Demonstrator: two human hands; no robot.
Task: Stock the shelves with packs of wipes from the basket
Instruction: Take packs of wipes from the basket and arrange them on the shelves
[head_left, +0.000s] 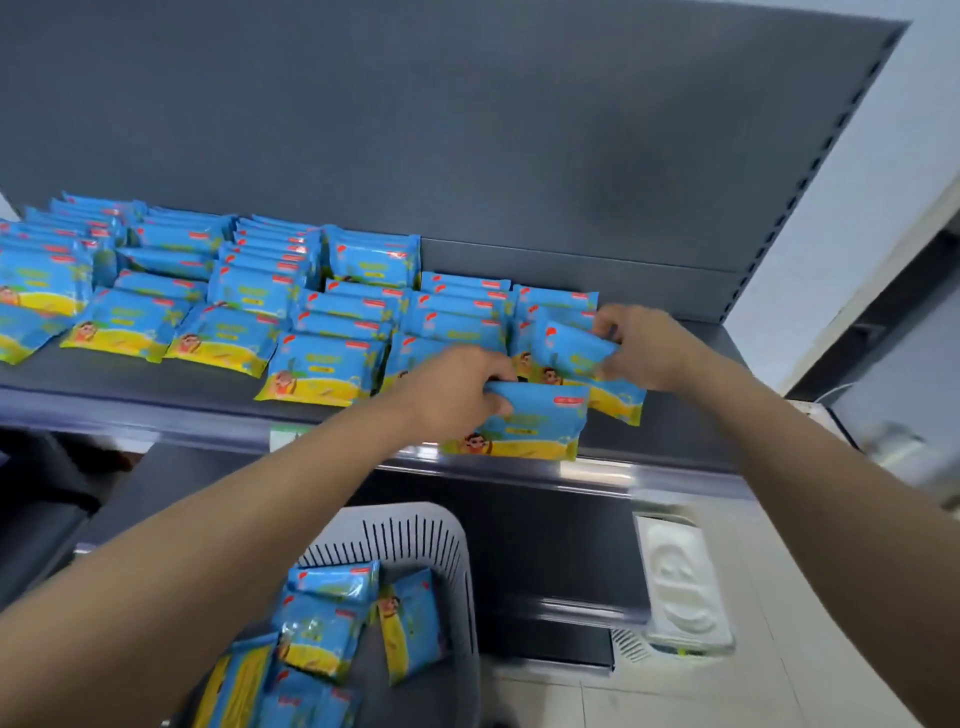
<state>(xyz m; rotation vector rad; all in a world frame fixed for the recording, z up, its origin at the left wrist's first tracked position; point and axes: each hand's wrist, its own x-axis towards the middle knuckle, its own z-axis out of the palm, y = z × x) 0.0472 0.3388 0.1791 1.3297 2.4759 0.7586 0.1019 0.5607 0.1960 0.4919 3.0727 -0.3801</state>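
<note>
Gripping one pack (535, 421) by its top-left corner, the left hand (452, 389) holds it upright at the shelf (156, 384) near edge, long axis left-right. Right hand (639, 345) clasps another pack (571, 351) just beyond, atop the rightmost row. Basket (457, 561) sits below.

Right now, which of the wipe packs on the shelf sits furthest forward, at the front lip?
The pack in the left hand: this front pack stands at the shelf edge, its bottom overlapping the lip, while every other pack sits further back.
</note>
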